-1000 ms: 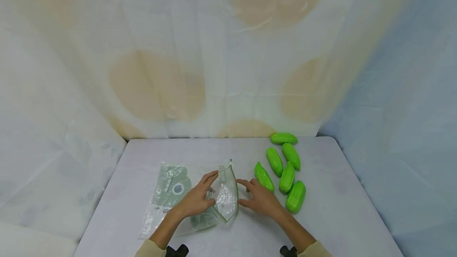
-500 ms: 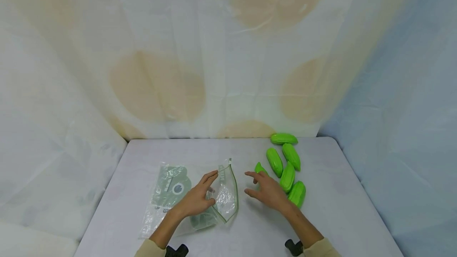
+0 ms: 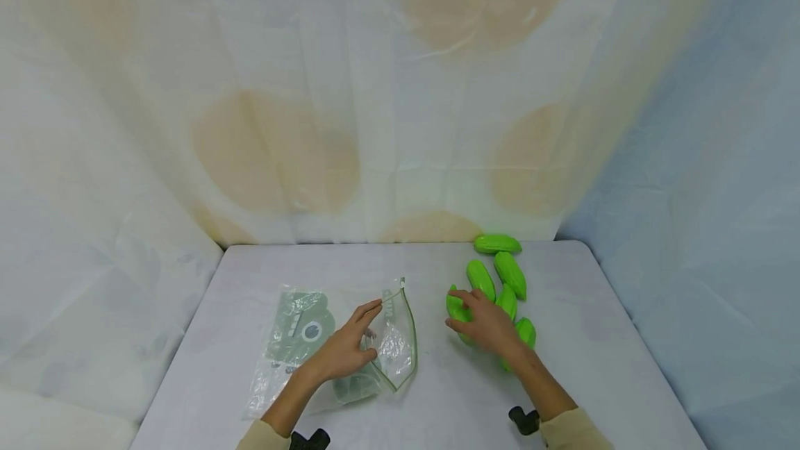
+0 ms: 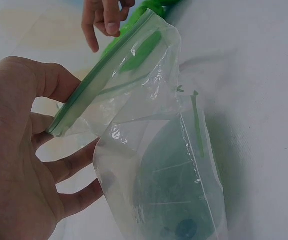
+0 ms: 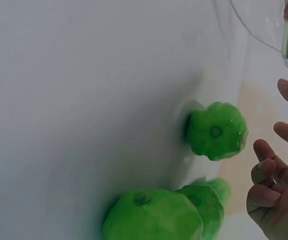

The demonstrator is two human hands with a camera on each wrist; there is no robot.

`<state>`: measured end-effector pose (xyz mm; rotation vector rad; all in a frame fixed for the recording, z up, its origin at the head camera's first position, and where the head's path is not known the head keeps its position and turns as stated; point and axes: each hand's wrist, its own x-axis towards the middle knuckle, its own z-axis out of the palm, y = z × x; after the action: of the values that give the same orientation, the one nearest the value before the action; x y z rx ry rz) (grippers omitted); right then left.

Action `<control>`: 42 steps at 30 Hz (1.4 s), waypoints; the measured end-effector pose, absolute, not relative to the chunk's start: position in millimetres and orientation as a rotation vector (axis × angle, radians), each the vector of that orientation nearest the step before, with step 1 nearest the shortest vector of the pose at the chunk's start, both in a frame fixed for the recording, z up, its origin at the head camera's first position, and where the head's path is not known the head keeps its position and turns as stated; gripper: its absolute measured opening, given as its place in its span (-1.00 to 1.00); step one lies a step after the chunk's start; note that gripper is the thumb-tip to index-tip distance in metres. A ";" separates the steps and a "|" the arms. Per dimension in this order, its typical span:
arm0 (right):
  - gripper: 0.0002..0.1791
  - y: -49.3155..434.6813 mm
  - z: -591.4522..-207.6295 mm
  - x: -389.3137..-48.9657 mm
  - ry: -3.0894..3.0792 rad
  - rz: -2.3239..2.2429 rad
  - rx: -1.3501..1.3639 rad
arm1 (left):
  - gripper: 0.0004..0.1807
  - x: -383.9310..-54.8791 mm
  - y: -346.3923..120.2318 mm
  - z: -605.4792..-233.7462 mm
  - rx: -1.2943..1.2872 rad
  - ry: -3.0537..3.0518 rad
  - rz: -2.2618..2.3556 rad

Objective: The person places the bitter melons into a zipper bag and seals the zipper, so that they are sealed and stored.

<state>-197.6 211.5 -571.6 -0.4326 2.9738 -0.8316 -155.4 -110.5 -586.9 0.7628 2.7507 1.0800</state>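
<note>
Bag (image 3: 397, 351) of clear, pliable plastic, with green printing and a thin green strip edging its mouth, lies on a pale, smooth-topped table (image 3: 450, 405), the mouth raised and gaping. A bare left hand (image 3: 344, 351), fingers spread and unclenched, touches the bag at its mouth and props the rim apart without curling tightly round it. To the right of the bag are six glossy, bright-green, elongated, bumpy pieces (image 3: 510, 275) shaped like vegetables, most of them close together and some touching. A bare right hand (image 3: 489, 326), well to the right of the bag, reaches over the piece nearest to it, thumb and forefinger apart and grasping nothing; the right wrist view shows a gap between these fingers and the green surface. Beige sleeves (image 3: 575, 429) and small black wrist-worn devices (image 3: 523, 421) show nearer the wearer than the bag. Beyond it hangs a whitish curtain (image 3: 387, 123) with large round tan prints.
</note>
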 end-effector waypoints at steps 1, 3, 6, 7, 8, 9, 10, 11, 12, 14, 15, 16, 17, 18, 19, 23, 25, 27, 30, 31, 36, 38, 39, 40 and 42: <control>-0.32 212.5 -572.1 -198.5 2.974 -0.822 -0.428 | -0.06 -155.2 -110.4 -587.0 0.762 2.750 1.080; -0.32 214.4 -573.9 -200.4 2.978 -0.804 -0.422 | -0.06 -154.6 -110.1 -586.8 0.761 2.745 1.081; -0.31 216.5 -575.7 -202.7 2.991 -0.769 -0.413 | -0.06 -153.6 -109.6 -585.9 0.755 2.734 1.085; -0.30 217.1 -576.1 -203.4 2.997 -0.753 -0.414 | -0.07 -153.3 -109.5 -585.6 0.755 2.730 1.085; -0.30 217.7 -576.3 -203.9 3.003 -0.740 -0.414 | -0.07 -153.0 -109.4 -585.4 0.755 2.727 1.084; -0.30 218.0 -576.2 -204.3 3.009 -0.726 -0.416 | -0.06 -152.9 -109.4 -585.2 0.754 2.723 1.084; -0.30 218.4 -575.9 -204.6 3.012 -0.714 -0.417 | -0.06 -153.0 -109.4 -585.4 0.754 2.718 1.085; -0.30 218.8 -575.9 -205.0 3.015 -0.699 -0.418 | -0.06 -152.9 -109.4 -585.4 0.754 2.712 1.087; -0.31 219.2 -575.7 -205.3 3.016 -0.684 -0.417 | -0.06 -153.0 -109.5 -585.7 0.756 2.709 1.088; -0.31 219.4 -575.3 -206.0 3.018 -0.658 -0.410 | -0.06 -153.3 -109.6 -586.2 0.759 2.711 1.086; -0.31 219.4 -575.3 -206.4 3.019 -0.645 -0.407 | -0.06 -153.6 -109.7 -586.3 0.758 2.712 1.085; -0.31 219.5 -575.6 -206.9 3.020 -0.629 -0.403 | -0.07 -154.0 -109.8 -586.9 0.760 2.716 1.082; -0.31 219.5 -575.9 -207.3 3.023 -0.614 -0.400 | -0.07 -154.2 -109.9 -587.2 0.760 2.720 1.077; -0.31 219.5 -576.1 -207.6 3.025 -0.602 -0.399 | -0.07 -154.6 -110.0 -587.8 0.762 2.727 1.070; -0.31 219.5 -576.4 -208.0 3.026 -0.594 -0.397 | -0.07 -155.0 -110.1 -588.2 0.765 2.731 1.065; -0.32 219.5 -577.3 -208.5 3.027 -0.589 -0.399 | -0.08 -155.8 -110.1 -588.0 0.775 2.742 1.055; -0.32 219.5 -577.6 -208.7 3.025 -0.585 -0.397 | -0.08 -155.8 -110.0 -587.2 0.778 2.743 1.054; -0.31 219.8 -578.1 -208.9 3.022 -0.580 -0.395 | -0.08 -155.8 -110.0 -586.7 0.778 2.744 1.054; -0.30 219.8 -579.0 -209.4 3.013 -0.564 -0.388 | -0.08 -156.5 -110.6 -587.9 0.779 2.751 1.046; -0.29 219.6 -579.1 -209.6 3.010 -0.562 -0.384 | -0.08 -156.5 -110.7 -588.0 0.776 2.751 1.045; -0.26 218.0 -579.8 -210.2 3.000 -0.525 -0.365 | -0.08 -156.0 -111.4 -587.6 0.765 2.745 1.053; -0.26 217.6 -579.8 -210.1 2.996 -0.515 -0.360 | -0.08 -155.7 -111.5 -587.1 0.767 2.740 1.058; -0.26 217.4 -579.6 -210.0 2.994 -0.516 -0.358 | -0.09 -155.9 -111.7 -587.4 0.770 2.738 1.061; -0.25 217.3 -579.5 -209.9 2.993 -0.512 -0.357 | -0.09 -156.1 -111.9 -587.7 0.774 2.738 1.062; -0.24 217.1 -579.5 -209.8 2.991 -0.505 -0.357 | -0.09 -156.3 -112.1 -588.2 0.779 2.740 1.058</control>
<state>-209.8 217.1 -579.5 -0.3568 2.9911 -0.5051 -156.3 -112.1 -588.2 0.7792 2.7404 1.0585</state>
